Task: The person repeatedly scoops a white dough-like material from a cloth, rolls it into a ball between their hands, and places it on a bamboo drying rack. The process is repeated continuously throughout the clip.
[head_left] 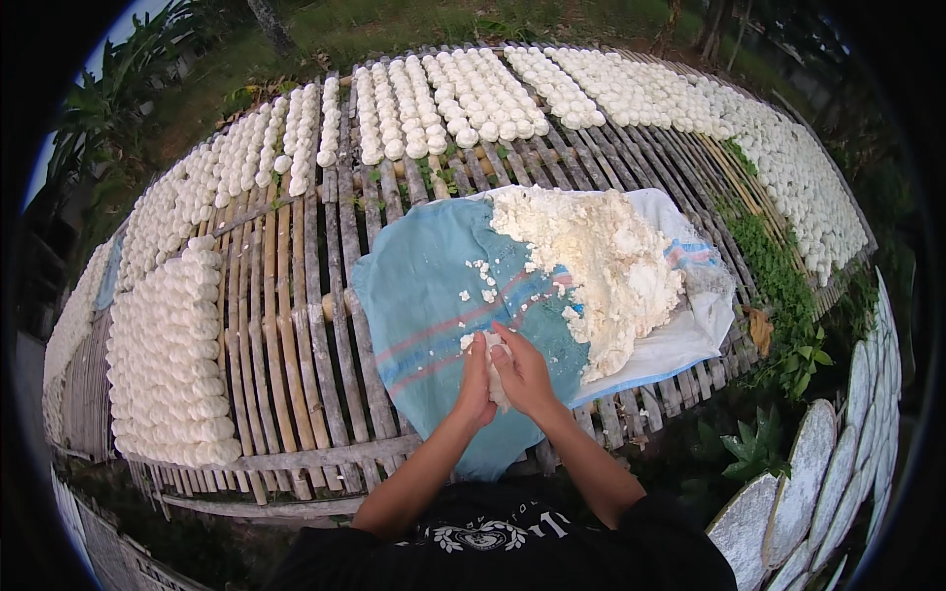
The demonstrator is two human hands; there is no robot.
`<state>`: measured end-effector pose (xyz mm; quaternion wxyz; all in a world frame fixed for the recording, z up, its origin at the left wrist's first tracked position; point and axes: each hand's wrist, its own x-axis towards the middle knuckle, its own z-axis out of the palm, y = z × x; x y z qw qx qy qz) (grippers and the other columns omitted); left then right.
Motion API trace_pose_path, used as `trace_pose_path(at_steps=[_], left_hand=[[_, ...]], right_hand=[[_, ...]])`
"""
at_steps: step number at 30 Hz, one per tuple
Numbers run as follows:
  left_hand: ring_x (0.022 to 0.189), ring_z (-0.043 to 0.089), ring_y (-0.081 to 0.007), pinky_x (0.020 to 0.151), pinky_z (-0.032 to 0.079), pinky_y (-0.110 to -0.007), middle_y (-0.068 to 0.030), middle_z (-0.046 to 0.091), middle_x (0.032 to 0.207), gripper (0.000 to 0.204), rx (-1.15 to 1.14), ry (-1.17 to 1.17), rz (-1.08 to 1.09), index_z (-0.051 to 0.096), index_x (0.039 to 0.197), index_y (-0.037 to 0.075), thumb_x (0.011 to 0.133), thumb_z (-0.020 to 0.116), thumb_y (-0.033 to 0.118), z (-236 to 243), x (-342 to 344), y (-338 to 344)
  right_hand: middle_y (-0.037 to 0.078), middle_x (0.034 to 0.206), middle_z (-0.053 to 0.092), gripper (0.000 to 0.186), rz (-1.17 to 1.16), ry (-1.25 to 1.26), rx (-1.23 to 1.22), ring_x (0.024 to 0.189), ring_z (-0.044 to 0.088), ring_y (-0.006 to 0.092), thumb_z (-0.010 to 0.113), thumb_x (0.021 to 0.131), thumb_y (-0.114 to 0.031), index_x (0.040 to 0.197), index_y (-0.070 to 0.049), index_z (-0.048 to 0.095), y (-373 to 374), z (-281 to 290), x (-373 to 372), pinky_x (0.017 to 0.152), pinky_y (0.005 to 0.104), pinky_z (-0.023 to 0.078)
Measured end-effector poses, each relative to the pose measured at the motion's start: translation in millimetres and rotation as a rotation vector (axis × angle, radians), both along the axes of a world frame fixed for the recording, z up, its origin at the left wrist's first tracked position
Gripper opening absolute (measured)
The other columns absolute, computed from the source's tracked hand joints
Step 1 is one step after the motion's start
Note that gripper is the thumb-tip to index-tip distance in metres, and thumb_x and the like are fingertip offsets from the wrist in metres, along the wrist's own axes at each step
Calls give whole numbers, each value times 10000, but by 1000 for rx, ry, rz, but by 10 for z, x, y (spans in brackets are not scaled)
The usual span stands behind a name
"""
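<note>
Slatted rack spans most of the frame, weathered poles laid side by side. White balls in close-packed rows cover much of it: a dense block at left, ranks along the upper edge, another broad spread at upper right. Bare slats show between the left block and the centre. Pale flat panels with rounded edges lean together at lower right. Teal cloth with pink and blue stripes lies at centre, beside a white sheet reaching to the right. Heap of crumbly off-white material sits across both, right of centre.

Progress, as I judge it: the bulk looks formed already, the balls standing in order; the heap, a sizeable amount, is still loose and unshaped.

Both hands low at centre, over the cloth. Left hand and right hand cupped, palms facing, fingers partly curled, pressed around one white lump. Its full shape is hidden by the hands; cannot tell how round it is. Small crumbs scatter on the cloth above the hands.
</note>
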<state>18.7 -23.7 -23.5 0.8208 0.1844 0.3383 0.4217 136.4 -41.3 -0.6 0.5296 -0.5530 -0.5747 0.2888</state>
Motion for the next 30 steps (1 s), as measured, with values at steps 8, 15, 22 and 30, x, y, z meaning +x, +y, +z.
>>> trace_pose_path(at_steps=[8, 15, 22, 30], left_hand=[[1326, 551, -220, 1124, 462, -375, -95, 518, 1463, 684, 133, 327, 240, 407, 1560, 82, 1121, 392, 606, -1, 209, -152], [1382, 548, -224, 1157, 456, -412, -94, 553, 1502, 654, 128, 18, 14, 465, 1531, 148, 1127, 295, 633, 109, 30, -87], [1396, 553, -251, 1153, 471, -420, -105, 558, 1520, 785, 194, 216, 102, 433, 1579, 117, 1093, 248, 706, 123, 227, -213], [1447, 495, -266, 1192, 422, -428, -87, 435, 1628, 845, 42, -171, -152, 251, 1677, 171, 1062, 307, 747, 217, -38, -194]], right_hand=[[222, 1342, 671, 556, -58, 418, -265, 1222, 660, 283, 748, 1001, -310, 1427, 20, 612, -151, -8, -52, 1025, 395, 513], [243, 1460, 599, 585, -82, 172, -34, 1323, 594, 264, 717, 1013, -243, 1482, 55, 534, -310, 33, -20, 1082, 384, 487], [211, 1446, 590, 611, -36, 315, -165, 1309, 582, 237, 635, 1053, -240, 1568, 25, 439, -350, 66, 13, 1125, 366, 451], [188, 1345, 668, 711, -8, 58, 32, 1198, 655, 235, 705, 1027, -269, 1602, 7, 392, -385, 166, 24, 998, 363, 537]])
